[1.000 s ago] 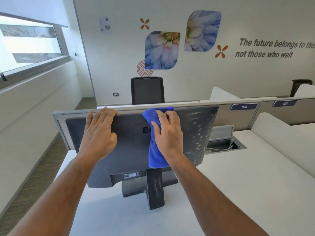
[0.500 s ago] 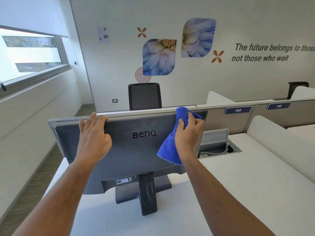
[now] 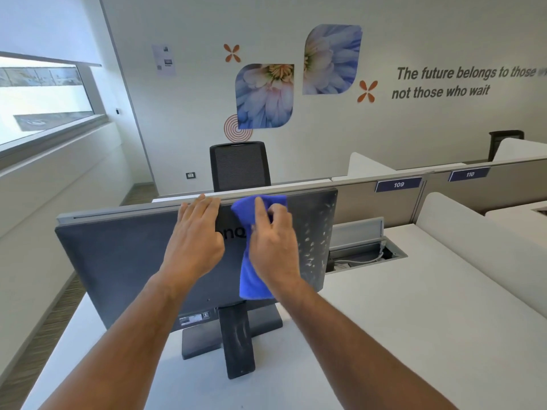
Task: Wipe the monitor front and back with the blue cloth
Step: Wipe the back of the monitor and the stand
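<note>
A dark grey monitor [image 3: 118, 261] stands on the white desk with its back toward me; its screen side is hidden. My left hand [image 3: 194, 241] lies flat on the back panel, fingertips over the top edge near the middle, covering part of the logo. My right hand [image 3: 273, 247] presses the blue cloth [image 3: 253, 279] against the back just right of centre. The cloth hangs down from the top edge to near the stand neck [image 3: 238, 341]. Pale dusty smears mark the panel's right part [image 3: 315, 232] and the stand.
The white desk [image 3: 399, 335] stretches right, with an open cable box [image 3: 364, 250] behind the monitor. A grey partition with labels 109 [image 3: 398, 184] and 110 runs along the back. A black office chair [image 3: 239, 165] stands beyond it. A floor strip and a window lie to the left.
My right hand slid the cloth from the upper right corner back toward the centre. My left hand shifted right along the top edge, now beside the cloth and over the logo.
</note>
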A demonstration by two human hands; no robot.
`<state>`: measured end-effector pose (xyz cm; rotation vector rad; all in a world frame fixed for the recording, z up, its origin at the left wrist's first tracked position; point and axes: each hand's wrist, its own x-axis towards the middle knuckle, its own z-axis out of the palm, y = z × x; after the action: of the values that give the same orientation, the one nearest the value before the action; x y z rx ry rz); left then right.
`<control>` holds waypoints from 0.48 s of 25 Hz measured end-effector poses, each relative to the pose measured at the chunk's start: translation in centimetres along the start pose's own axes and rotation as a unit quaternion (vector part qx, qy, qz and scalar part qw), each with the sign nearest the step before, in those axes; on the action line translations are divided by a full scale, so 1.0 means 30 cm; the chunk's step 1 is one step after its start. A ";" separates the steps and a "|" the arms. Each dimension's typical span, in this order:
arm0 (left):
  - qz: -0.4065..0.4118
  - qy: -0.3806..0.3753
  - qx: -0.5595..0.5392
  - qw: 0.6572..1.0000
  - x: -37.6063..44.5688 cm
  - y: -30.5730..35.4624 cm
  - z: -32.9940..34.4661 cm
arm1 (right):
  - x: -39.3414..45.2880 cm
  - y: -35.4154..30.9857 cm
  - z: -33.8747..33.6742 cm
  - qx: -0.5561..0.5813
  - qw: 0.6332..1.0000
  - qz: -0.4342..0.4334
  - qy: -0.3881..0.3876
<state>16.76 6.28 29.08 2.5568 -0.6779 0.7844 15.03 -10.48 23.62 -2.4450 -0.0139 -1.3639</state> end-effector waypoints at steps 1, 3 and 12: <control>-0.003 0.004 0.001 1.000 -0.004 -0.003 0.003 | 0.031 0.045 -0.021 0.003 1.000 0.030 -0.001; -0.010 0.004 -0.006 1.000 -0.012 -0.004 0.006 | 0.086 0.130 -0.065 0.027 0.993 0.113 -0.003; -0.019 0.007 -0.026 0.999 -0.019 -0.009 0.014 | -0.068 0.311 -0.020 0.224 0.788 0.572 -0.035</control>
<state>16.65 6.51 28.36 2.5068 -0.6347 0.7608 15.04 -19.12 19.54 -1.5291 0.8694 -0.5780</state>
